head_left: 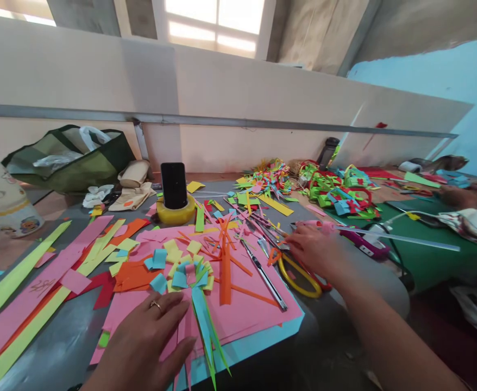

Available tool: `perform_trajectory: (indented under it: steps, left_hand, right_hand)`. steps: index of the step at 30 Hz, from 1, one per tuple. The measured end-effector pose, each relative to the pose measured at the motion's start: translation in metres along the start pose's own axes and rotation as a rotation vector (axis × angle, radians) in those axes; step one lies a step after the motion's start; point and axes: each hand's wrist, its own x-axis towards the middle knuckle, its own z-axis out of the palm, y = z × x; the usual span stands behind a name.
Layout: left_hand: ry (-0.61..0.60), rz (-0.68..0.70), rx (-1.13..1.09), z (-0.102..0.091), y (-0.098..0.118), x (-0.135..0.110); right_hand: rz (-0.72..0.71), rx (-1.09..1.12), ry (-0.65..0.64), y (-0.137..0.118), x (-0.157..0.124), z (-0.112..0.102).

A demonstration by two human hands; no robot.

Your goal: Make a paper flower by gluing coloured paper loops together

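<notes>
My left hand [146,339], a ring on one finger, lies flat with fingers stretched on a pink paper sheet [249,309], just beside a paper flower [189,277] made of blue, yellow, green and pink strips. My right hand [314,251] reaches out to the right of the pink sheet and rests over yellow-handled scissors [299,277]. Its fingers are curled near a small orange scrap; whether they grip anything is unclear. A utility knife [263,274] lies on the pink sheet between my hands, next to orange paper strips [225,266].
Long pink, green and orange strips [30,282] cover the left of the table. A phone [174,184] stands in a yellow tape roll [176,213]. Piles of coloured paper pieces [332,190] and a glue gun [364,243] lie at right. A green bag [67,157] sits at the back left.
</notes>
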Motion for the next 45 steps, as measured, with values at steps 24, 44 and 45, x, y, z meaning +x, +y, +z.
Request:
perform_trajectory:
  steps: [24,44,45]
  left_hand:
    - [-0.224,-0.797,-1.584,-0.022,-0.03,0.098]
    - [-0.01,-0.461,-1.25,-0.015,-0.055,0.081]
    - [-0.009,-0.438,-1.244,-0.015,-0.054,0.081]
  right_hand:
    - [0.135,1.899,-0.227,-0.146,0.04,-0.037]
    - [-0.091,1.015,0.229,-0.121,0.038,-0.07]
    - [-0.184,1.038,0.128,-0.126,0.042,-0.066]
